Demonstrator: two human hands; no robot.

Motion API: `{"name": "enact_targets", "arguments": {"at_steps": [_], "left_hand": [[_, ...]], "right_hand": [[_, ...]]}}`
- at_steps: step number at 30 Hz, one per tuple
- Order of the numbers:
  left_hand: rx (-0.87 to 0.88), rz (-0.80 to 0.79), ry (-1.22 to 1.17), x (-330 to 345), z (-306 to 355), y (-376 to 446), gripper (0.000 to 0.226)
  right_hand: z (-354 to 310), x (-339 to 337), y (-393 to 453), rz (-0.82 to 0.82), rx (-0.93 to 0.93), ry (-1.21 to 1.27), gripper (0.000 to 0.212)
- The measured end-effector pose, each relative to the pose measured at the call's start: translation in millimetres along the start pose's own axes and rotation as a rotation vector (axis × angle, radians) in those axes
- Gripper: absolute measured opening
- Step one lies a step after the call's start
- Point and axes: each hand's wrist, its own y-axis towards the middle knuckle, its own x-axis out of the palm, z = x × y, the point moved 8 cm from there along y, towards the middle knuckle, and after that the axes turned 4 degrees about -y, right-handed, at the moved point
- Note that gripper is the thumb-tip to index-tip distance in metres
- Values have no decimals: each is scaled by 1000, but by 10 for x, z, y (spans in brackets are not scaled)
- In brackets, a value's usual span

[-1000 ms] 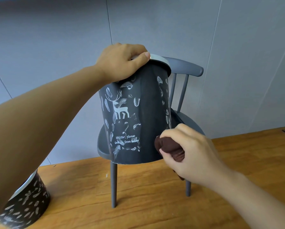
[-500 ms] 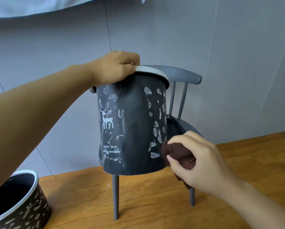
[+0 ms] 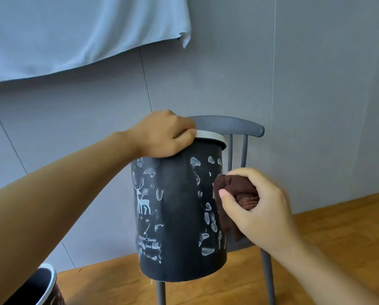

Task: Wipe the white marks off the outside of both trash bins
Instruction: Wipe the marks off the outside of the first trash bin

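Left hand [image 3: 162, 135] clamps the rim of the dark bin [image 3: 179, 216] on the grey chair [image 3: 228, 125]; right hand [image 3: 256, 208] pinches the brown cloth [image 3: 234, 190] against its side; push hard and the bin may tip off

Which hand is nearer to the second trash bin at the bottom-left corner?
Left. The left hand grips the rim of the dark bin on the grey chair; the right hand, holding the brown cloth, is farther from the second bin.
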Motion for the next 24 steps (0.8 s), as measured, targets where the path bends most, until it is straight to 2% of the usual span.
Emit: {"name": "enact_targets", "arguments": {"at_steps": [3, 8, 17, 21, 24], "left_hand": [[-37, 12, 63, 78, -12, 44, 39], [-27, 127, 100, 53, 16, 61, 50], [-83, 245, 55, 50, 1, 19, 43], [-106, 186, -33, 112, -59, 59, 43], [-143, 122, -165, 148, -118, 107, 46]], "right_hand": [[56, -49, 52, 25, 62, 37, 29], [102, -83, 86, 36, 90, 59, 26], [71, -88, 161, 47, 60, 21, 25], [-72, -81, 346, -2, -12, -135, 25], [-277, -11, 556, -79, -144, -274, 25]]}}
